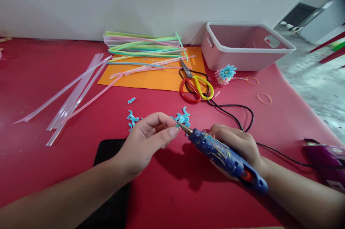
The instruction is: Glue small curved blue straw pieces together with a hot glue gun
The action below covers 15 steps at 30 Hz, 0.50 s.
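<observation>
My left hand (151,135) is closed, thumb and fingers pinching a small light-blue fuzzy piece (177,126) that is mostly hidden. A blue hot glue gun (215,150), streaked with dried glue, is gripped in my right hand (242,144). Its metal nozzle meets the piece at my left fingertips, or comes very close. Just behind the nozzle lies a pile of short, curved light-blue pipe cleaner pieces (184,116). A smaller group of blue pieces (130,118) sits left of my left hand. Beyond it is a blue fuzzy bit on a thin wire (131,100).
Pipe cleaners (142,47) lie on an orange sheet (161,83). Scissors (201,87) rest near a black cord (252,117). Clear glue sticks (77,96) lie left; a dark flat device (109,148) sits under my left forearm. A bin (237,58) stands behind fuzzy flowers (226,73).
</observation>
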{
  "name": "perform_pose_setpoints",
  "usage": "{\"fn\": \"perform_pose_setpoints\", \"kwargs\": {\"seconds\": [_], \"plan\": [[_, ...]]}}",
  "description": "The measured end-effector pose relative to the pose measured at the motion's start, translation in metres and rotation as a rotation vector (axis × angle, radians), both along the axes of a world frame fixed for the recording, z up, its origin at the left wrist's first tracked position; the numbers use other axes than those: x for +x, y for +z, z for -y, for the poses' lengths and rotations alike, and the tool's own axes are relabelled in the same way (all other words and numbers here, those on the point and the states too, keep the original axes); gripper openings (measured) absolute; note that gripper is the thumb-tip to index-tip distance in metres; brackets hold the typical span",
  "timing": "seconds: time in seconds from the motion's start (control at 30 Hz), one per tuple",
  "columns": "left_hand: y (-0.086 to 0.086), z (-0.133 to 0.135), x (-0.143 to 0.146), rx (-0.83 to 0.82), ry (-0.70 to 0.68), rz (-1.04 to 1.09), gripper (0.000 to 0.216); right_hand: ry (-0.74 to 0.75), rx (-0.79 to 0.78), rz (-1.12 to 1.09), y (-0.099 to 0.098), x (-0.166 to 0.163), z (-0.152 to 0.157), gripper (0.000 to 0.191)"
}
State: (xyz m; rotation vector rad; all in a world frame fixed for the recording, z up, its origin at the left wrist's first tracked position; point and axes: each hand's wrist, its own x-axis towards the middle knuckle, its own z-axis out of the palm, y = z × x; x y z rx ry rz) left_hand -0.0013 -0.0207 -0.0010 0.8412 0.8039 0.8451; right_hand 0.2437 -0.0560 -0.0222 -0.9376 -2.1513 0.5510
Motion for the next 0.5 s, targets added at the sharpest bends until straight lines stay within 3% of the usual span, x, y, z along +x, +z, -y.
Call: {"fn": "perform_pose_setpoints", "kwargs": {"seconds": [0.5], "plan": [[0.0002,0.0001,-0.0010,-0.003,0.007,-0.020,0.024,-0.125,-0.017,-0.048,-0.0015,-0.0006,0.0031,0.014]]}}
